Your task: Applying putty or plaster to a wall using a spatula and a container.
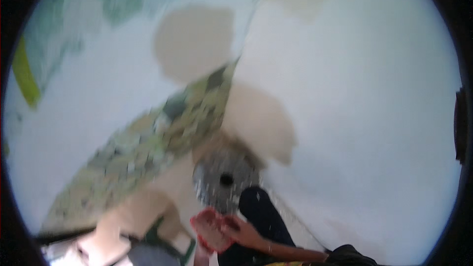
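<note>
I see the red-edged piece [213, 230] directly at the fingers, low in my view; its middle is pinkish and its exact kind I cannot tell through the blur. The right hand [244, 234] lies on its right side, with bent fingers [232, 224] touching it; whether they clamp it or only rest there, I cannot tell. Of the left hand [201, 255] I see just a part under the piece, and its fingers are hidden from me, so I cannot tell their state.

Just beyond the fingers is a grey round disc [212, 193] with a dark hole in the middle. The knee [261, 204] in dark cloth is near the right fingers, on their far side, and it limits the room between them and the disc. To the left of the fingers, a green frame-like object [189, 251] is near.

Farther left and ahead of the fingers, a strip of greenish mosaic [143, 148] narrows to a pointed tip; its edges are the clearest border. To the right of the fingers, a pale surface [374, 118] spreads widely toward the rim, offering the broadest room. Far left of the fingers stands out a yellow strip [25, 76]. Whether any surface carries labels or writing, the blur does not let me tell.
</note>
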A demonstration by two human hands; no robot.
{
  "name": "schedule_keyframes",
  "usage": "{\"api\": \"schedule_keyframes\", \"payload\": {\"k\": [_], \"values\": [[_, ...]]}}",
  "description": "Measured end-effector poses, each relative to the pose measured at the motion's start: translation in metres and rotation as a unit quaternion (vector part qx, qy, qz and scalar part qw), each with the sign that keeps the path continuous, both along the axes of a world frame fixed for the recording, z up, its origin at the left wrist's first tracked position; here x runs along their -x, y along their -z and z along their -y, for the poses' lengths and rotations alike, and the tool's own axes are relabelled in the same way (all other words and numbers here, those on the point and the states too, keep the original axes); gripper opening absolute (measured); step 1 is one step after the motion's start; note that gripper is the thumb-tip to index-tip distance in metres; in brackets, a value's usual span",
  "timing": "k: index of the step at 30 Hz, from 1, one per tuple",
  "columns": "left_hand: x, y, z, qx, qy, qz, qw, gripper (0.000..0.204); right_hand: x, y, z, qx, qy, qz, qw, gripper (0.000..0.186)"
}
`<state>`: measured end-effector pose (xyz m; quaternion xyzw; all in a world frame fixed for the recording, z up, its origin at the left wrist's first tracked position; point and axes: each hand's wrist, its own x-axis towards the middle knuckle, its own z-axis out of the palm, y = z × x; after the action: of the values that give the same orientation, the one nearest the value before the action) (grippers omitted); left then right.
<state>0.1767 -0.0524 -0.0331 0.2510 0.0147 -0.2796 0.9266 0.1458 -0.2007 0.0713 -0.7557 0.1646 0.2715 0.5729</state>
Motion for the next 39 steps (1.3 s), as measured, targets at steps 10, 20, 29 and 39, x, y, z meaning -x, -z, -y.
{"api": "schedule_keyframes", "payload": {"k": [10, 20, 29, 39], "values": [[-0.165, -0.154, 0.054, 0.119, 0.061, 0.159, 0.978, 0.099, -0.076, -0.105, 0.004, 0.119, 0.045, 0.238, 0.963, 0.039], [-0.178, -0.187, 0.055, 0.117, 0.014, 0.037, 0.992, 0.086, -0.180, -0.145, 0.068, 0.144, 0.056, 0.321, 0.934, 0.038], [-0.174, -0.369, 0.067, 0.184, -0.008, -0.059, 0.981, 0.080, -0.203, -0.331, 0.104, 0.140, -0.073, 0.298, 0.941, 0.041], [-0.212, -0.477, 0.080, 0.079, -0.032, -0.094, 0.992, 0.069, -0.223, -0.447, 0.113, 0.195, -0.029, 0.365, 0.910, 0.035]]}}
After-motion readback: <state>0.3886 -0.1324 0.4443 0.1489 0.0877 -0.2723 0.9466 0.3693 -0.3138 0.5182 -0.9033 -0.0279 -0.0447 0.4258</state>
